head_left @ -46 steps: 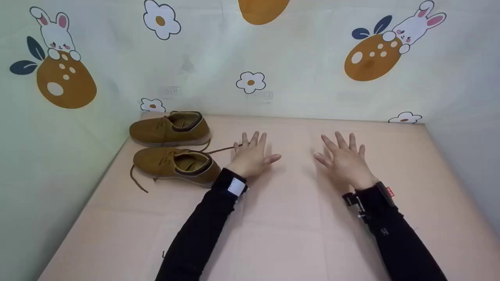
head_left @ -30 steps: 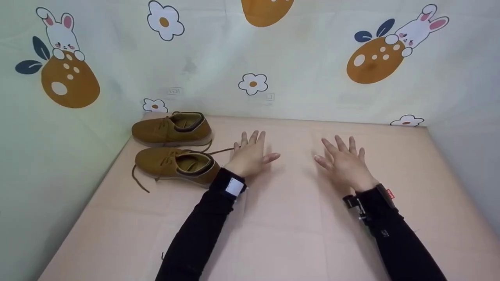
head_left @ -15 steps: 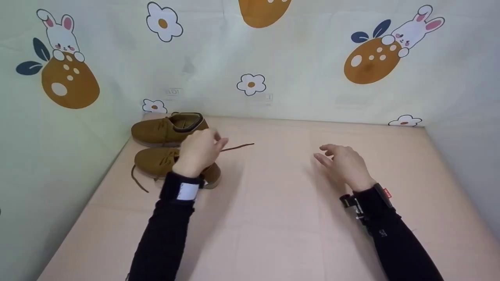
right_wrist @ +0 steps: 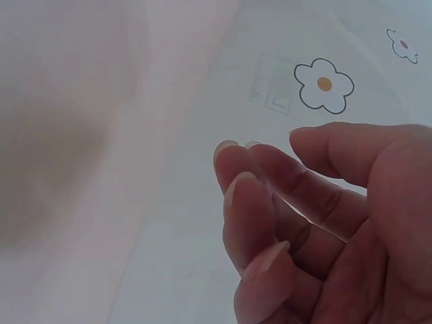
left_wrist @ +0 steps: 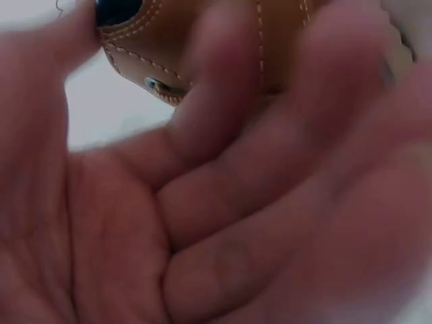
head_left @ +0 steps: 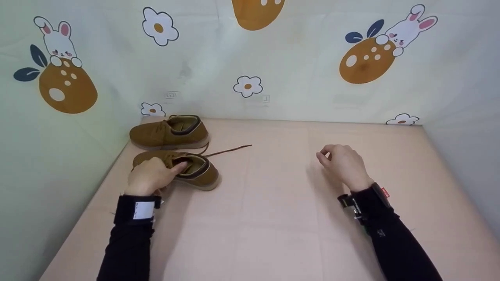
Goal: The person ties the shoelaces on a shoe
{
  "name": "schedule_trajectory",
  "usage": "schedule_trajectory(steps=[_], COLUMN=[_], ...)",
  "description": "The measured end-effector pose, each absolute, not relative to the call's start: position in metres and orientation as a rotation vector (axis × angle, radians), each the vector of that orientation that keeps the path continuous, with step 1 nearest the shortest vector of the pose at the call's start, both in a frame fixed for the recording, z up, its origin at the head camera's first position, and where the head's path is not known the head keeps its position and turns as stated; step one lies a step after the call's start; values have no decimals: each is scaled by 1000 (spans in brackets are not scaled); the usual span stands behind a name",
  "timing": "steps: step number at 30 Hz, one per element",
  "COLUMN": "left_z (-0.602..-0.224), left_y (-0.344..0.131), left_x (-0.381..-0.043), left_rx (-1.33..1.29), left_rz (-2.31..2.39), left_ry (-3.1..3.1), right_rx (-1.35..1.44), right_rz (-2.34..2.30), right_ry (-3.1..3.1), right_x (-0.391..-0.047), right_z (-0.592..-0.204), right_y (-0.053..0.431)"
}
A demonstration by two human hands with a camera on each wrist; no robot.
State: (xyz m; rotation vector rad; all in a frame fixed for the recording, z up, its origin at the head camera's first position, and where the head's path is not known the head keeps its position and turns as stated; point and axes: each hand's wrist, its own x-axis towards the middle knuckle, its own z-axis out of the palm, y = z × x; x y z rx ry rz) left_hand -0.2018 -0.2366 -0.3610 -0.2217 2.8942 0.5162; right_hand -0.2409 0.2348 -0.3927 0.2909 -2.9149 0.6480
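In the head view, two brown lace-up shoes lie side by side at the left, toes pointing left. My left hand (head_left: 150,177) is over the front of the nearer shoe (head_left: 209,177), its thumb by the shoe's opening and its fingers covering the toe side. Stitching and an eyelet on that shoe (left_wrist: 233,47) show behind loosely bent, blurred fingers in the left wrist view; a firm hold cannot be made out. My right hand (head_left: 345,166) hovers at the right with fingers loosely curled, nothing between them, as the right wrist view also shows.
The farther shoe (head_left: 150,134) stands against the back left corner, close beside the nearer one. A loose brown lace (head_left: 230,150) trails right across the pale pink table cover (head_left: 269,218). Behind rises a cloth backdrop (head_left: 289,58) printed with rabbits and flowers.
My left hand has moved left from beside the shoes to over the nearer one. The right hand has stayed in place while its spread fingers have curled loosely. The shoes have not visibly moved.
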Motion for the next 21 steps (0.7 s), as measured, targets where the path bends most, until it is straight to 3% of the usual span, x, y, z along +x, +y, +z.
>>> schedule_trajectory(steps=[13,21], left_z=[-358,-338], left_y=[-223,-193], left_x=[-199,-182], left_rx=[-285,-142], left_rz=[486,626], left_ry=[3040,3228], right_rx=[281,289], right_rz=[632,635], right_ry=[-2915,-2907], right_x=[-239,-237], right_z=[-389,-388], right_y=[236,235])
